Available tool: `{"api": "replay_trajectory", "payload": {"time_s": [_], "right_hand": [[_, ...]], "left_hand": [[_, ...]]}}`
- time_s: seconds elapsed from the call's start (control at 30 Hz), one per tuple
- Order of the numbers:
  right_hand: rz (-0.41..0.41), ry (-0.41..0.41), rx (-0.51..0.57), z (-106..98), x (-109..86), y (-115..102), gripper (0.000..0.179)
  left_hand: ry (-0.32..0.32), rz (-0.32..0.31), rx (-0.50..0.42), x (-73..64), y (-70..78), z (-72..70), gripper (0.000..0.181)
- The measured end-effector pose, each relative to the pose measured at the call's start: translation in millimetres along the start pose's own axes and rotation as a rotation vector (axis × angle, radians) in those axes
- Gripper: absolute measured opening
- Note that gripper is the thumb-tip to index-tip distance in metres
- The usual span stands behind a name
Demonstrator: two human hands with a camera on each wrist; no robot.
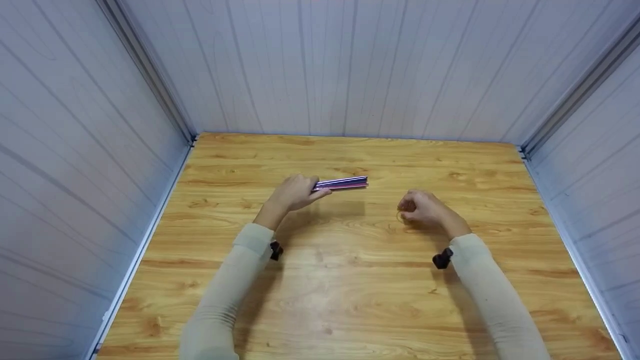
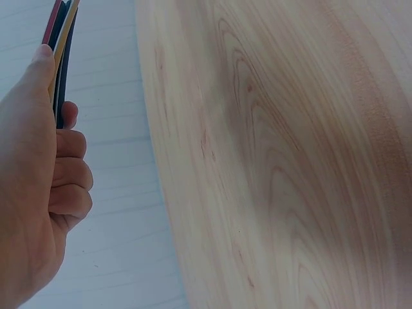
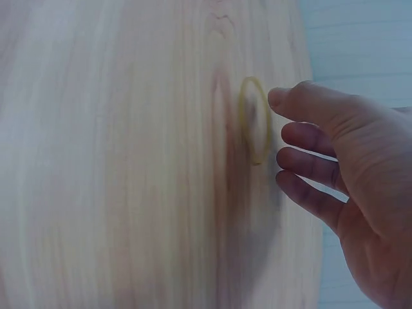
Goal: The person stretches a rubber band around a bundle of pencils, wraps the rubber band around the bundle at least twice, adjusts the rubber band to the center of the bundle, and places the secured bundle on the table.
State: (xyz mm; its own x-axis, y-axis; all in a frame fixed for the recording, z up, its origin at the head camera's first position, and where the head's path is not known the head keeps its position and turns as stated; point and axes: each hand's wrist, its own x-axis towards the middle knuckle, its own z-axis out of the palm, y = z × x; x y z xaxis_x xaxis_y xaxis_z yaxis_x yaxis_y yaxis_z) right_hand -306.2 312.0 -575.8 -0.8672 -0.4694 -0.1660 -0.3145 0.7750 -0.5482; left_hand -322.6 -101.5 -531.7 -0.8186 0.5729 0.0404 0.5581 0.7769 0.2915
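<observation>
My left hand (image 1: 295,192) grips a bundle of thin coloured sticks (image 1: 341,183) above the wooden table (image 1: 350,280); they stick out to the right of the fist. In the left wrist view the fingers (image 2: 67,170) curl round the sticks (image 2: 61,45), which show red, yellow and dark edges. My right hand (image 1: 420,207) hovers low over the table with loosely bent fingers and holds nothing. A yellow rubber band (image 3: 252,119) lies flat on the wood just beyond the fingertips (image 3: 278,98); in the head view the band (image 1: 400,217) is a faint ring beside the hand.
Pale panelled walls (image 1: 350,65) close in the table on the left, back and right. Both arms wear cream sleeves with a small black camera mount (image 1: 442,258) at each wrist.
</observation>
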Motion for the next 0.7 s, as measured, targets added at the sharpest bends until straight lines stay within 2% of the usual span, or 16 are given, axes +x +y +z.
{"api": "replay_trajectory", "payload": {"time_s": [0.27,0.53,0.7], "right_hand": [[-0.018,0.027,-0.023,4.5,0.4,4.4,0.010],[-0.025,0.057,-0.045,7.8,2.5,3.9,0.011],[-0.030,0.063,-0.070,9.9,3.5,4.5,0.010]], "left_hand": [[-0.002,-0.007,-0.008,-1.8,1.0,-1.2,0.055],[-0.006,-0.015,-0.024,-2.1,1.6,-2.0,0.054],[0.001,-0.012,0.002,-2.5,1.5,-2.0,0.055]]}}
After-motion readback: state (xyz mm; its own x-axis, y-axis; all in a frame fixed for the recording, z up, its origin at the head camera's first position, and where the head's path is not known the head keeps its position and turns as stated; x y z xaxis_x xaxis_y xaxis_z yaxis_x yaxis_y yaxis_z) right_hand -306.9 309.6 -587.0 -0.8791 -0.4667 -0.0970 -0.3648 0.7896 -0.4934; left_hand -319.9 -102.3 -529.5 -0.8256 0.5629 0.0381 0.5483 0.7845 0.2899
